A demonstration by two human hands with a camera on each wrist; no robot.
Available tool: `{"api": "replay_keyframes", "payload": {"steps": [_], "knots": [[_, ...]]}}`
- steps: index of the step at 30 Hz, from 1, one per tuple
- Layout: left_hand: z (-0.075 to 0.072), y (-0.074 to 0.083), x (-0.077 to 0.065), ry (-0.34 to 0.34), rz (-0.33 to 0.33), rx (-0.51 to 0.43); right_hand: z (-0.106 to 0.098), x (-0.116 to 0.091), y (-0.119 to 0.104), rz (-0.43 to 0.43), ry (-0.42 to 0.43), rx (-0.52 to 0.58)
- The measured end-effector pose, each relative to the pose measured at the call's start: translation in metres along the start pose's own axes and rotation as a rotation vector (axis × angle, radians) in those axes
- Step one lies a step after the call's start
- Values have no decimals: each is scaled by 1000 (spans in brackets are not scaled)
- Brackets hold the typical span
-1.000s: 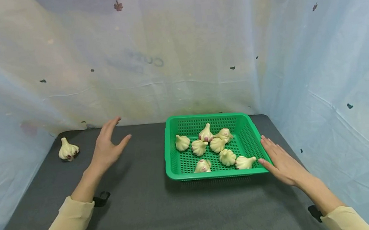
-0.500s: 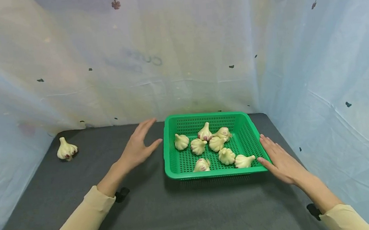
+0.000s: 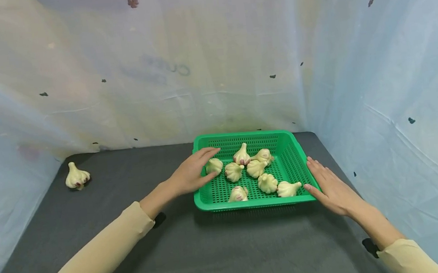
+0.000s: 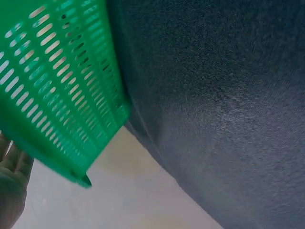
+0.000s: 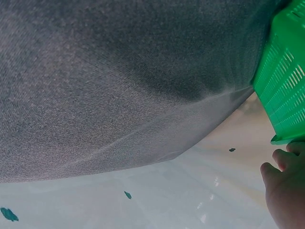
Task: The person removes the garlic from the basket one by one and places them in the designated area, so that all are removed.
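Note:
A green slotted plastic basket [image 3: 257, 203] stands on the dark tabletop with several garlic bulbs inside. My left hand [image 3: 192, 172] reaches over its left rim, fingers extended and thumb apart. Between them, in the head view, lies the leftmost garlic bulb [image 3: 214, 166], partly covered by the hand. My right hand [image 3: 333, 191] rests along the right rim with straight fingers. Seen from the left wrist, the basket's slotted wall [image 4: 62, 81] hides most of the left fingers. The right wrist view has the right hand [image 5: 288, 191] just at the basket's rim [image 5: 286, 138].
One garlic bulb [image 3: 76, 176] lies alone at the table's far left corner. Pale plastic sheeting [image 3: 215, 57] with small dark marks hangs behind the dark tabletop [image 3: 230, 254] and along both sides. Several bulbs, including a purple-streaked garlic bulb [image 3: 241, 155], lie across the basket floor.
My left hand has moved right, from over the table to above the basket's left side and its leftmost garlic bulb. My right hand has stayed on the right rim.

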State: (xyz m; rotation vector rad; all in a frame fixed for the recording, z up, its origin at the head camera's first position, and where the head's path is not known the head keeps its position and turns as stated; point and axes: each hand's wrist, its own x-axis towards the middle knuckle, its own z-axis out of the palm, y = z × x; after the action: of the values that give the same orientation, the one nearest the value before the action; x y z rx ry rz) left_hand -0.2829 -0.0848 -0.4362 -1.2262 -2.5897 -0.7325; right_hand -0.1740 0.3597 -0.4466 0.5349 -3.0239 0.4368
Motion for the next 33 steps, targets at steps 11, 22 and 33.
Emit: {"api": "replay_keyframes", "payload": {"steps": [11,22,33], "knots": [[17,2,31,-263,23,113,-2,1,-2,7,-10,6],[27,5,59,-463,47,218,-1,1,-1,8,-10,29],[45,-3,74,-477,97,289,-1,1,-1,-4,-4,35]]}}
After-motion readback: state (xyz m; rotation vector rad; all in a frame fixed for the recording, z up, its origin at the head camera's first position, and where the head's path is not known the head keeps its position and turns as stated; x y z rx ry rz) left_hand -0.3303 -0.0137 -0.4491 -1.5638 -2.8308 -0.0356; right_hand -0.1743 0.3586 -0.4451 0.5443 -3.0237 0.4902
